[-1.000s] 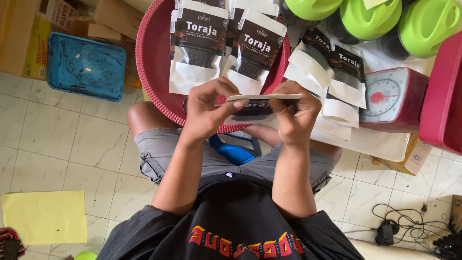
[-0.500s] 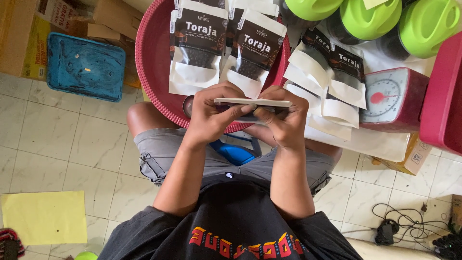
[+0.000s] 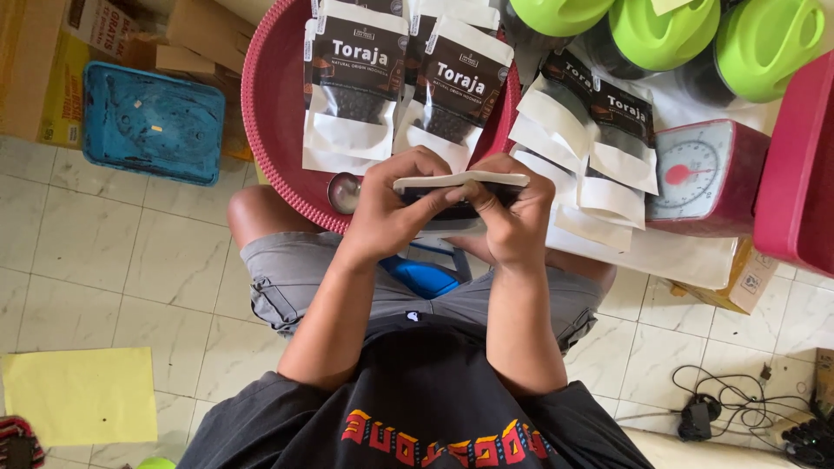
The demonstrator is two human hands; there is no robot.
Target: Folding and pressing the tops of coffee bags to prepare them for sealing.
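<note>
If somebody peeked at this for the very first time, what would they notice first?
Probably the two hands in the middle, the left hand and right hand, pinching the top of a black-and-white pouch between them. Just above sits a big red basin with filled pouches propped in it. Bright green lids and a red kitchen scale stand out at the upper right.

Bright, even daylight, soft shadows, sharp focus throughout, slight wide-angle stretch at edges.
</note>
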